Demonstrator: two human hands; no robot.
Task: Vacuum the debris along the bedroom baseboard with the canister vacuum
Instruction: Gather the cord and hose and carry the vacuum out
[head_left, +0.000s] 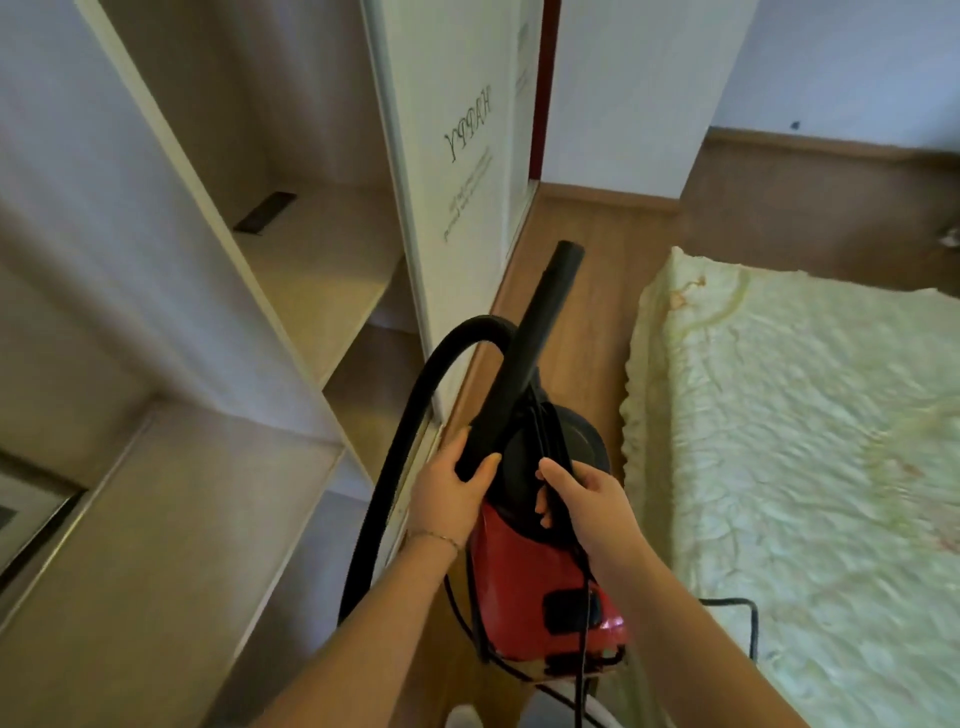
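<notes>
A red and black canister vacuum (540, 587) hangs in front of me above the wooden floor (576, 291). My left hand (449, 493) grips the base of its black wand (524, 353), which points up and away. A black hose (410, 415) loops from the wand down to the left. My right hand (587, 493) is closed on the black strap or cord at the top of the canister. A wooden baseboard (831, 143) runs along the far wall. No debris is visible.
An open white wardrobe (208, 291) with shelves stands at the left, its sliding door (457, 171) printed with "HAPPY". A mattress with a pale green cover (800, 441) lies at the right. A black cord (748, 618) trails over its near edge. The floor strip between them is narrow.
</notes>
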